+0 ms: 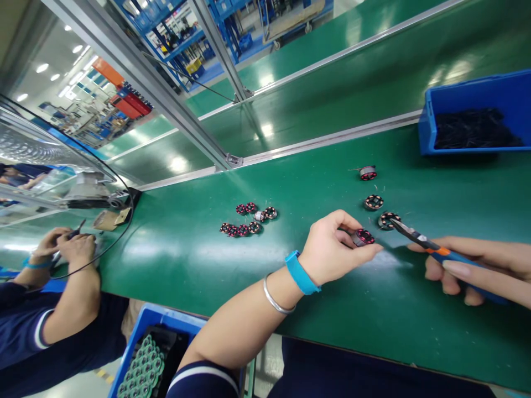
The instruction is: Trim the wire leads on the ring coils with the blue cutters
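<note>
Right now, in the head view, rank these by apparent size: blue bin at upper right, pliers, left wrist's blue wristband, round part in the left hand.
Largest to smallest:
1. Blue bin
2. Pliers, partly covered by the right hand
3. Blue wristband
4. Round part in left hand

A factory assembly workshop is indicated: wound stators [243, 229] are grouped on the green bench [182, 260] to the left of the left grip [329, 246], a co-worker [74, 315] is stationed farther that way, and metal framing [145, 76] and blue storage racks [186, 43] are seen beyond the grip, together with ceiling lights [42, 68].
</note>
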`<state>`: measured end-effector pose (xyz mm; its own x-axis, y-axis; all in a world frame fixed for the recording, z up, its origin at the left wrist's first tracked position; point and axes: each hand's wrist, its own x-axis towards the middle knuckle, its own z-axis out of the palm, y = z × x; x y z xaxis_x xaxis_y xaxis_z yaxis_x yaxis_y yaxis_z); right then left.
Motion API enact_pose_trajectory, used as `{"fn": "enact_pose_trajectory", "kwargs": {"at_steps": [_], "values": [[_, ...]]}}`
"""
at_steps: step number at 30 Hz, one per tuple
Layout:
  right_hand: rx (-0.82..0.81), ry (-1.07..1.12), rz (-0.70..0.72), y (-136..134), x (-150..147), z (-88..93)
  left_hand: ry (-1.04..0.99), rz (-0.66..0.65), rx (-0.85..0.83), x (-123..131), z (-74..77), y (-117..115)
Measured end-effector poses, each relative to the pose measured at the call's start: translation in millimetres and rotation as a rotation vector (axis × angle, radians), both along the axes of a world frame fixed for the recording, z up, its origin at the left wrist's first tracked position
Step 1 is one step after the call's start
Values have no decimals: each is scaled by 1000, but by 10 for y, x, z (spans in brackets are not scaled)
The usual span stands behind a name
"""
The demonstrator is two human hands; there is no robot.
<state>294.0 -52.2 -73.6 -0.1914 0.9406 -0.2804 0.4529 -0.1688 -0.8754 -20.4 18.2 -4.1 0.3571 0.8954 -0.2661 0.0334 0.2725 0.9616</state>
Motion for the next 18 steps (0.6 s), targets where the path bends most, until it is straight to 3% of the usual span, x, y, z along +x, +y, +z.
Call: {"fn": "enact_pose_trajectory", "kwargs": {"at_steps": [10,18], "values": [[24,-60,-21,-89,46,-75,-26,6,-7,10,22,-12],[12,-65,-58,-86,-71,-63,-73,-123,-3,-13,-31,-38]]}}
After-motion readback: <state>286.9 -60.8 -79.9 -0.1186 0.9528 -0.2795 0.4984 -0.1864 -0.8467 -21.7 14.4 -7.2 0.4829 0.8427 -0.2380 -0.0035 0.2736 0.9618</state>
